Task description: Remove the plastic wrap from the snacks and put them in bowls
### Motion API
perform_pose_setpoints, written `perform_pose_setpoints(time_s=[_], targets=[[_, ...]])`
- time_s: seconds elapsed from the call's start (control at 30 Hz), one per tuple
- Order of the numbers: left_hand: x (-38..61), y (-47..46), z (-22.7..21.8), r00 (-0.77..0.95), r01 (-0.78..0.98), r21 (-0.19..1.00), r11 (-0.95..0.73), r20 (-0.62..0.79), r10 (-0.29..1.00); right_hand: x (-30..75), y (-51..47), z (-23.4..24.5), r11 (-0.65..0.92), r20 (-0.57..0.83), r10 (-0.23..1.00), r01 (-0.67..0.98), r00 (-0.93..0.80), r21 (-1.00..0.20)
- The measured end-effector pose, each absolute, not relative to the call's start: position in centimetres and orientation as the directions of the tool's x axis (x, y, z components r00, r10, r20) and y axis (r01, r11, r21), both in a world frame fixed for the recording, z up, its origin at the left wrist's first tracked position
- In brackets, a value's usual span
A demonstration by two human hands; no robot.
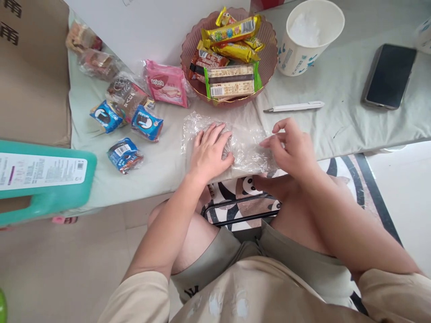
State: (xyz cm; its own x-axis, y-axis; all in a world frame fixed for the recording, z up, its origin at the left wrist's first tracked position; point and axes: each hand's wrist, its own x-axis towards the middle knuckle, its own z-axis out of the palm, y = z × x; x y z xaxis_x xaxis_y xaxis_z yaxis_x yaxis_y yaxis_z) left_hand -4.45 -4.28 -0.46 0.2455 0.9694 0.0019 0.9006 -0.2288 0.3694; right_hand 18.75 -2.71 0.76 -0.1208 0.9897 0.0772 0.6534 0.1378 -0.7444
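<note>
A clear crinkled plastic bag lies on the cloth near the table's front edge. Flat on its left part rests my left hand, fingers spread. My right hand is at the bag's right end, its fingers bent and apart, with the fingertips at or just over the plastic; whether they touch it is hard to tell. Behind the bag stands a pink gold-rimmed bowl of wrapped snack bars. A white pen lies beyond my right hand.
Left of the bowl are a pink wafer packet, blue snack packets and other wrapped snacks. A paper cup and a phone stand to the right. A green jug and a cardboard box occupy the left.
</note>
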Motion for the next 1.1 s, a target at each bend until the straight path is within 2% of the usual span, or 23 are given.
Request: perform_pose_setpoints(time_s=[0.1,0.2,0.4,0.47,0.5,0.53,0.6,0.67,0.73,0.83,0.93,1.1], targets=[[-4.4,-4.3,-0.4,0.249,0.901,0.366,-0.235,0.011,0.969,19.0,-2.4,1.0,-0.014,-0.098,0.987,0.542,-0.127,-0.841],[-4.4,-4.3,-0.4,0.249,0.902,0.363,-0.235,0.008,0.969,19.6,-2.0,1.2,-0.112,-0.162,0.986,0.586,-0.034,-0.802],[-4.5,-4.4,-0.6,0.253,0.898,0.366,-0.245,0.027,0.967,21.4,-1.9,0.7,-0.151,-0.083,0.987,0.629,0.137,-0.763],[-4.6,-4.4,-0.6,0.254,0.898,0.365,-0.246,0.027,0.967,21.9,-2.1,0.7,-0.138,0.004,0.98,0.685,0.201,-0.715],[-4.6,-4.4,-0.6,0.258,0.897,0.364,-0.25,0.028,0.966,22.1,-2.1,0.7,-0.071,0.089,0.979,0.715,0.184,-0.696],[-4.7,-4.4,-0.5,0.265,0.895,0.365,-0.258,0.03,0.964,22.3,-2.2,0.7,0.044,0.183,0.977,0.734,0.111,-0.678],[-4.9,-4.3,-0.5,0.284,0.883,0.375,-0.283,0.053,0.957,22.6,-2.4,0.6,0.342,0.313,0.934,0.694,-0.175,-0.634],[-5.3,-4.2,-0.7,0.298,0.865,0.393,-0.311,0.096,0.95,22.7,-2.6,0.4,0.543,0.28,0.831,0.587,-0.481,-0.6],[-5.6,-4.1,-0.9,0.301,0.849,0.408,-0.336,0.15,0.942,22.7,-3.0,0.2,0.595,0.149,0.748,0.552,-0.647,-0.584],[-6.0,-4.4,-1.3,0.272,0.858,0.376,-0.351,0.249,0.93,22.6,-3.5,0.0,0.583,0.022,0.727,0.599,-0.687,-0.549],[-5.9,-5.5,-1.0,0.257,0.876,0.32,-0.362,0.325,0.91,22.7,-4.0,0.3,0.579,0.0,0.732,0.622,-0.681,-0.528],[-3.7,-8.1,1.2,0.377,0.848,0.282,-0.448,0.273,0.885,24.1,-5.3,0.4,0.626,0.002,0.712,0.634,-0.702,-0.454]])
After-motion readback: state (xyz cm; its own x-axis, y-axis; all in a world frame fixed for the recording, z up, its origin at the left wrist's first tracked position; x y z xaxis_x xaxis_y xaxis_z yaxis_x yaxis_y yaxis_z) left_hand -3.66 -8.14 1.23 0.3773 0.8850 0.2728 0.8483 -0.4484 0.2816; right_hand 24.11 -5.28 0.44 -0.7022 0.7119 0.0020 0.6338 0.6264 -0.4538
